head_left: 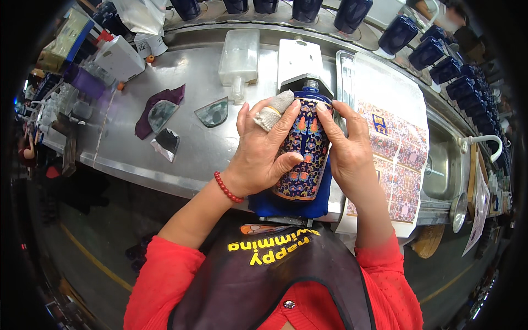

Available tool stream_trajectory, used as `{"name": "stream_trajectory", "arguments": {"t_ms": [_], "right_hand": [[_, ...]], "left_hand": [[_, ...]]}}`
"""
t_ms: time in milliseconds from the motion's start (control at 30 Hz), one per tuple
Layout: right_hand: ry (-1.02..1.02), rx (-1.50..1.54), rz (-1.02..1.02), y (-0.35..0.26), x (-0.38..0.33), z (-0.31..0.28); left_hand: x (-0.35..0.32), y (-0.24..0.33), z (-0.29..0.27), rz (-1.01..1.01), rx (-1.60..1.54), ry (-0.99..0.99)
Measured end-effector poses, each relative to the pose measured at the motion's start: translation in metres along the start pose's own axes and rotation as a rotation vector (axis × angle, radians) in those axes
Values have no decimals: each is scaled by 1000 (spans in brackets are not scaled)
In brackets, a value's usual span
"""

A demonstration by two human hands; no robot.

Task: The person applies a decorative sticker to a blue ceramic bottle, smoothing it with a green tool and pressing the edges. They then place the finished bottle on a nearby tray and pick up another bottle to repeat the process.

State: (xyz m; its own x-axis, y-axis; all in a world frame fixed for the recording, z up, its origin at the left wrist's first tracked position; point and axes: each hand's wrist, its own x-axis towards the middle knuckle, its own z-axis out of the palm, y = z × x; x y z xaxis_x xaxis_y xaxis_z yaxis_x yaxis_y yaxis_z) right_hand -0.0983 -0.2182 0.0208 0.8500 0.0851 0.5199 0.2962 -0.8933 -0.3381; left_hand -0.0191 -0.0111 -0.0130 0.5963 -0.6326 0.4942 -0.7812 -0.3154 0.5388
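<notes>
A dark blue bottle covered in a colourful floral pattern lies tilted before me, its threaded neck pointing away, over a blue cloth. My left hand is on its left side, with thumb and index finger pressed against the patterned face. Grey cloth held by a yellowish band wraps another finger of that hand. From the right, my right hand grips the bottle's upper edge, thumb on the front near the shoulder. Behind the neck stands a white block with a dark front.
Printed decal sheets lie at the right, next to a sink with a white tap. On the metal table are a clear bottle, dark-edged scraper pieces and a purple cloth. Blue bottles line the far conveyor.
</notes>
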Motion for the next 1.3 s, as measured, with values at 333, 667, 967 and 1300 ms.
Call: {"name": "stream_trajectory", "arguments": {"t_ms": [333, 667, 967, 1300], "right_hand": [[-32, -21, 9, -10, -11, -6], [-81, 10, 64, -21, -41, -6], [-106, 51, 94, -24, -46, -8], [-95, 47, 73, -25, -45, -5]], "left_hand": [[-10, 6, 0, -8, -15, -32], [-39, 29, -6, -54, 1, -11], [-37, 40, -2, -13, 133, -14], [-35, 40, 4, -17, 148, -26]]}}
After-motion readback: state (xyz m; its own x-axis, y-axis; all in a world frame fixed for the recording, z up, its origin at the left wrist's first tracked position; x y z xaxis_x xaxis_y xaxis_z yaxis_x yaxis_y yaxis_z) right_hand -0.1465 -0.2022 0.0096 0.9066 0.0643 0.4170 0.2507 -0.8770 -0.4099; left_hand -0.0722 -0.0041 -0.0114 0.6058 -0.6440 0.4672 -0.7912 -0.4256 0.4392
